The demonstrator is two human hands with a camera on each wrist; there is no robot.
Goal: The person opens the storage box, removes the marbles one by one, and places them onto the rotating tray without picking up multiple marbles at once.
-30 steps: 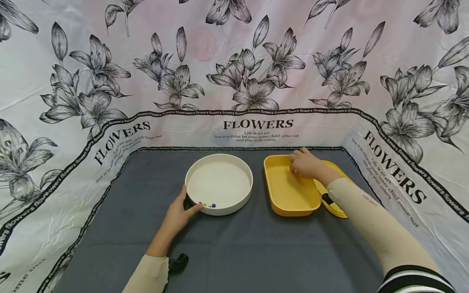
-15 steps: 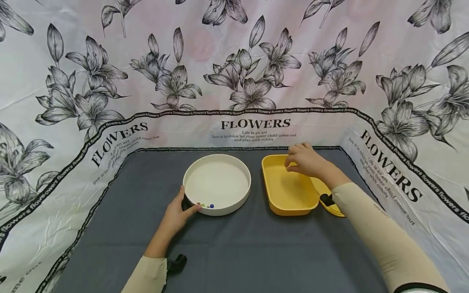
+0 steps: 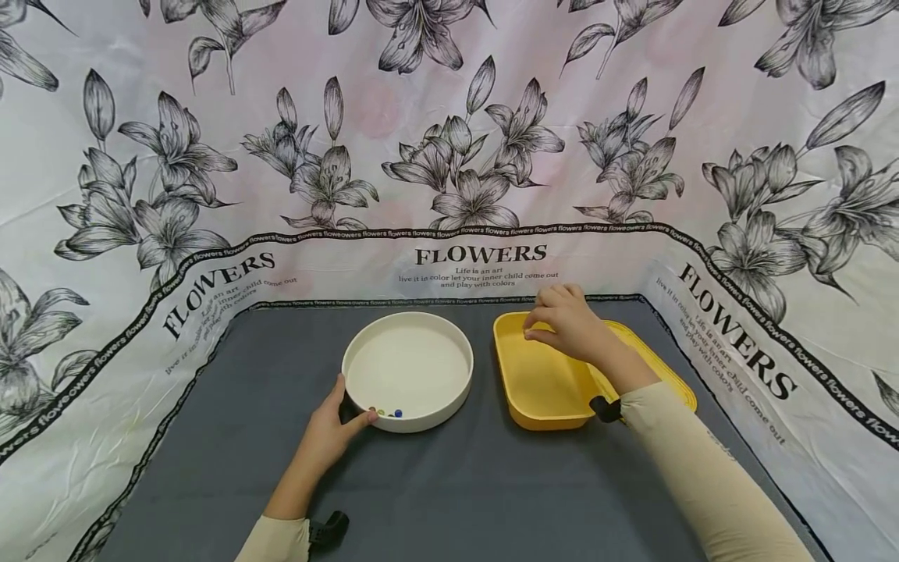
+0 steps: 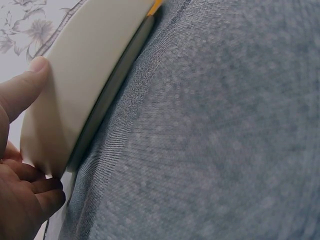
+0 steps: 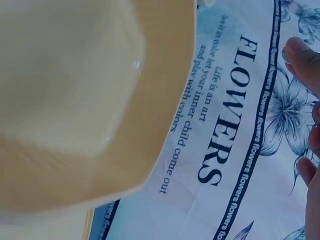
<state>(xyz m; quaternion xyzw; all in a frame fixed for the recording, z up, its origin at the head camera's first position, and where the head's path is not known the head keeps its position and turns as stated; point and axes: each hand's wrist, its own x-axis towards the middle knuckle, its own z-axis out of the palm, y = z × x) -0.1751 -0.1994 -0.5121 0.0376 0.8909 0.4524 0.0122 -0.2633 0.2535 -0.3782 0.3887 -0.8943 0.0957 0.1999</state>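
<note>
In the head view, a round white dish (image 3: 407, 367) stands on the grey cloth with several small marbles (image 3: 398, 414), blue, yellowish and reddish, by its near rim. My left hand (image 3: 326, 433) grips the dish's left side, thumb on the rim; its fingers (image 4: 47, 187) curl under the wall in the left wrist view. Above the back of a yellow rectangular box (image 3: 551, 386) hovers my right hand (image 3: 572, 328), thumb and finger pinched together. A small blue-green marble (image 5: 284, 55) barely shows at its thumb tip in the right wrist view, mostly hidden.
A yellow lid (image 3: 656, 359) lies right of the box, partly behind the right forearm. Flower-printed white fabric (image 3: 477, 265) rises behind and at the sides of the grey cloth (image 3: 435, 499). A gap of cloth separates dish and box.
My right hand has lifted out of the yellow box's back corner and shifted left, fingers pinched. The left hand stays on the dish. The head view has tilted slightly upward.
</note>
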